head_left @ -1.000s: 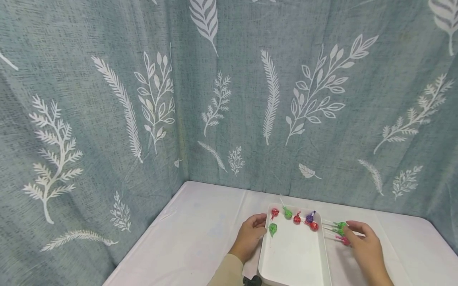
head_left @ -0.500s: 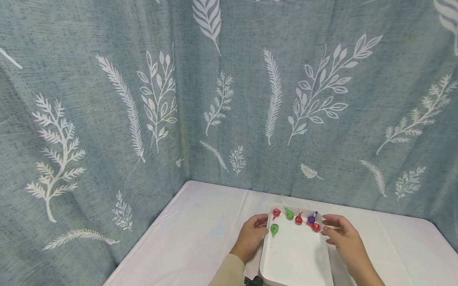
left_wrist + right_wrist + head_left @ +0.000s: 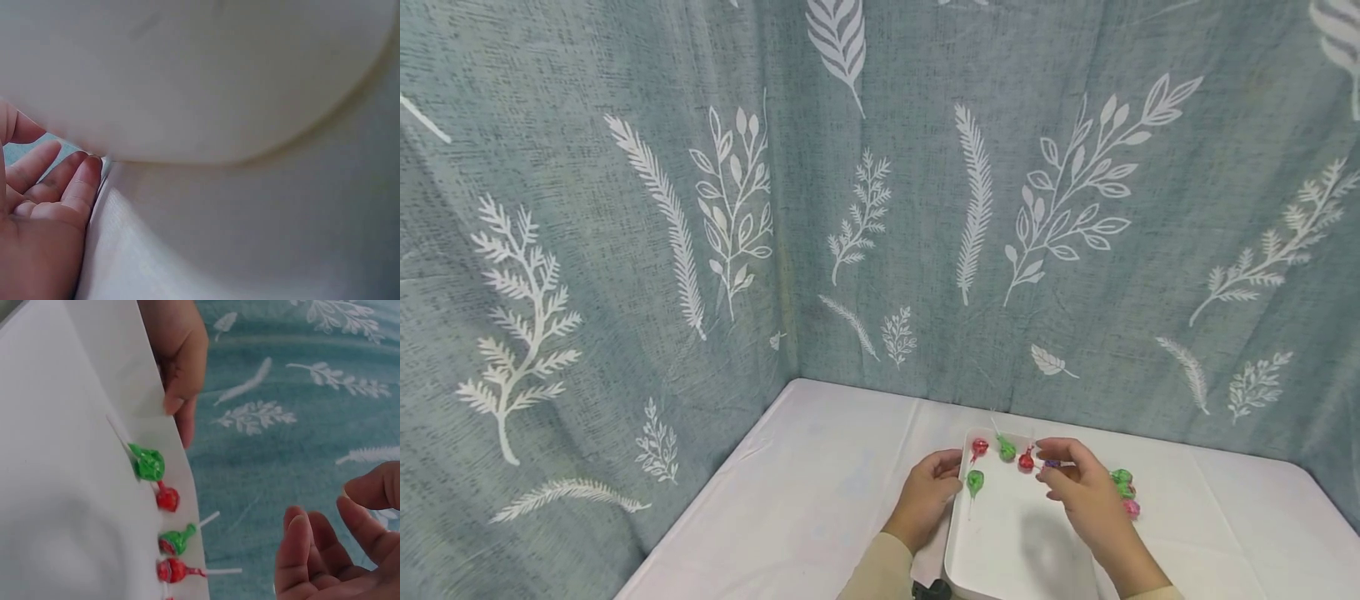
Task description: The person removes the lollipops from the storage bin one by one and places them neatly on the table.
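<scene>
Lollipops (image 3: 1006,449) sit toward the tray's (image 3: 992,542) far end, more on the table (image 3: 1187,517) to its right. My left hand (image 3: 923,498) touches the tray's left side, fingers loosely bent. My right hand (image 3: 1088,493) is over the tray, thumb and forefinger almost together; can't tell if they're pinching anything.

Head: farthest, facing forward and down across table (image 3: 820,467) to curtain (image 3: 910,217). Left wrist: low, close beside tray (image 3: 187,75). Right wrist: close above tray, sharing lollipops (image 3: 150,465) with head view.
</scene>
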`<state>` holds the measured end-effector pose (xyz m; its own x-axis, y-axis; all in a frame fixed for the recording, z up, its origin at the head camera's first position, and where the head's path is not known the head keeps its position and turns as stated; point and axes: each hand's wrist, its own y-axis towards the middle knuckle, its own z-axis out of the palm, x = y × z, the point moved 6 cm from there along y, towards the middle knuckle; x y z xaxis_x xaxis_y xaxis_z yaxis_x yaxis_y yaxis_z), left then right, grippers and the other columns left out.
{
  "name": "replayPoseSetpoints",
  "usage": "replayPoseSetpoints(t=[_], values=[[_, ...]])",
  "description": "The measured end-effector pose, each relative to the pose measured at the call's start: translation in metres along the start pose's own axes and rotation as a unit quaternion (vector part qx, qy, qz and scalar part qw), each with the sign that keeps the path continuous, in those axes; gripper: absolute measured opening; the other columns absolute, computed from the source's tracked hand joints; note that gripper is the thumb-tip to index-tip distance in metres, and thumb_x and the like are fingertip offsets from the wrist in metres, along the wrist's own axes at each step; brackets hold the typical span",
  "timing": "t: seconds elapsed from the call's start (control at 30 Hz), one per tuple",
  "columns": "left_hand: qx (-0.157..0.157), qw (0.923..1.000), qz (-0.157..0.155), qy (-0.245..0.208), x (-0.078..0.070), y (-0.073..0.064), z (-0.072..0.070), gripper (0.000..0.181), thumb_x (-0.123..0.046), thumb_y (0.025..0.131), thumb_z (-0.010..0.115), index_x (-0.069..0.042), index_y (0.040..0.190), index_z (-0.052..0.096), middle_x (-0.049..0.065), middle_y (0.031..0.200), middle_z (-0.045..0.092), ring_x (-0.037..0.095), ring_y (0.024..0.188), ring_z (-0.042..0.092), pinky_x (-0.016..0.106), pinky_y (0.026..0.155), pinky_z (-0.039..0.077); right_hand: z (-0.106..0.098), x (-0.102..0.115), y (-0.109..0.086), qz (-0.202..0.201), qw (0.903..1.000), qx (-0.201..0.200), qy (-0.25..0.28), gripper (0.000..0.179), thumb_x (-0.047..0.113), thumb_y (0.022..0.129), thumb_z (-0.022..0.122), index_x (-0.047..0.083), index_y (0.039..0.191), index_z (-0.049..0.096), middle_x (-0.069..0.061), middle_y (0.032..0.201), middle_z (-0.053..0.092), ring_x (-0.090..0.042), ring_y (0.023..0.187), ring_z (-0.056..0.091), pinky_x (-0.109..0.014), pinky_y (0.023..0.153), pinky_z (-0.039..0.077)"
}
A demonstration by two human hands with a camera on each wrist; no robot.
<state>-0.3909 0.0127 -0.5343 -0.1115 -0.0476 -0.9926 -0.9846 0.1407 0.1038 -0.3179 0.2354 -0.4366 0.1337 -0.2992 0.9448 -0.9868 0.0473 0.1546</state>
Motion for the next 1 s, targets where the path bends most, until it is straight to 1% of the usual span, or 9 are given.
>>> replayPoseSetpoints(t=[0.13, 0.23, 0.37, 0.5, 0.6, 0.73, 0.8, 0.87, 1.0], values=[[0.0, 1.0, 0.001, -0.003, 0.001, 0.0, -0.001, 0.051, -0.003, 0.089, 0.068, -0.003, 0.14, 0.068, 0.006, 0.136, 0.07, 0.027, 0.126, 0.068, 0.043, 0.108, 0.056, 0.015, 0.001, 0.005, 0.001, 1.0, 0.006, 0.002, 0.036, 0.0, 0.104, 0.06, -0.001, 0.139, 0.061, -0.018, 0.13, 0.065, -0.024, 0.105, 0.066, -0.032, 0.08, 0.06], [0.0, 1.0, 0.0, -0.005, 0.001, 0.0, -0.001, 0.052, -0.003, 0.088, 0.068, -0.003, 0.14, 0.068, 0.005, 0.135, 0.071, 0.027, 0.126, 0.068, 0.042, 0.108, 0.056, 0.025, -0.001, 0.011, -0.003, 0.9999, 0.013, 0.003, 0.035, 0.001, 0.104, 0.061, -0.002, 0.139, 0.062, -0.016, 0.126, 0.065, -0.024, 0.103, 0.066, -0.033, 0.078, 0.06], [0.003, 1.0, 0.002, -0.009, 0.002, 0.0, -0.001, 0.052, -0.003, 0.088, 0.069, -0.003, 0.14, 0.068, 0.006, 0.134, 0.071, 0.027, 0.126, 0.068, 0.042, 0.107, 0.056, 0.037, -0.004, 0.02, -0.01, 0.9999, 0.013, 0.002, 0.034, 0.003, 0.104, 0.064, -0.003, 0.137, 0.063, -0.017, 0.124, 0.065, -0.023, 0.099, 0.067, -0.032, 0.075, 0.06], [0.006, 0.9999, 0.001, -0.011, 0.002, 0.0, -0.002, 0.052, -0.003, 0.089, 0.068, -0.003, 0.141, 0.068, 0.006, 0.135, 0.071, 0.027, 0.126, 0.068, 0.042, 0.107, 0.056, 0.047, -0.007, 0.029, -0.005, 0.9999, 0.01, -0.003, 0.032, 0.005, 0.103, 0.067, -0.002, 0.134, 0.065, -0.017, 0.125, 0.066, -0.021, 0.096, 0.065, -0.032, 0.075, 0.06], [0.011, 0.9999, 0.001, -0.011, 0.001, -0.001, -0.002, 0.052, -0.004, 0.089, 0.068, -0.004, 0.141, 0.068, 0.007, 0.136, 0.071, 0.027, 0.127, 0.068, 0.042, 0.107, 0.056, 0.054, -0.009, 0.035, 0.002, 0.9999, 0.012, -0.008, 0.032, 0.008, 0.103, 0.069, -0.002, 0.133, 0.066, -0.017, 0.125, 0.067, -0.022, 0.096, 0.066, -0.034, 0.077, 0.06], [0.016, 0.9998, 0.006, -0.011, 0.0, -0.001, -0.002, 0.052, -0.005, 0.09, 0.068, -0.003, 0.142, 0.067, 0.008, 0.137, 0.07, 0.028, 0.128, 0.068, 0.042, 0.107, 0.056, 0.062, -0.013, 0.043, 0.011, 0.9997, 0.018, -0.015, 0.031, 0.011, 0.104, 0.068, -0.002, 0.132, 0.066, -0.016, 0.124, 0.066, -0.026, 0.102, 0.067, -0.04, 0.082, 0.061], [0.015, 0.9998, 0.008, -0.011, 0.0, -0.002, -0.002, 0.052, -0.005, 0.09, 0.068, -0.003, 0.142, 0.067, 0.008, 0.138, 0.07, 0.029, 0.128, 0.067, 0.042, 0.107, 0.056, 0.066, -0.017, 0.046, 0.013, 0.9995, 0.023, -0.018, 0.031, 0.012, 0.104, 0.067, -0.002, 0.132, 0.067, -0.016, 0.124, 0.066, -0.028, 0.106, 0.066, -0.042, 0.085, 0.061], [0.014, 0.9998, 0.009, -0.013, -0.001, -0.002, -0.002, 0.052, -0.004, 0.09, 0.068, -0.002, 0.142, 0.067, 0.009, 0.138, 0.07, 0.029, 0.129, 0.067, 0.042, 0.107, 0.056, 0.071, -0.024, 0.05, 0.012, 0.9992, 0.027, -0.027, 0.031, 0.013, 0.104, 0.067, -0.002, 0.131, 0.067, -0.016, 0.124, 0.067, -0.029, 0.108, 0.065, -0.042, 0.085, 0.062], [0.017, 0.9997, 0.007, -0.019, -0.001, -0.002, -0.001, 0.054, -0.003, 0.089, 0.068, -0.003, 0.142, 0.067, 0.008, 0.139, 0.07, 0.029, 0.129, 0.066, 0.042, 0.107, 0.056, 0.075, -0.042, 0.053, 0.025, 0.9982, 0.027, -0.049, 0.031, 0.013, 0.102, 0.068, -0.002, 0.129, 0.069, -0.017, 0.124, 0.067, -0.027, 0.104, 0.066, -0.037, 0.08, 0.06]])
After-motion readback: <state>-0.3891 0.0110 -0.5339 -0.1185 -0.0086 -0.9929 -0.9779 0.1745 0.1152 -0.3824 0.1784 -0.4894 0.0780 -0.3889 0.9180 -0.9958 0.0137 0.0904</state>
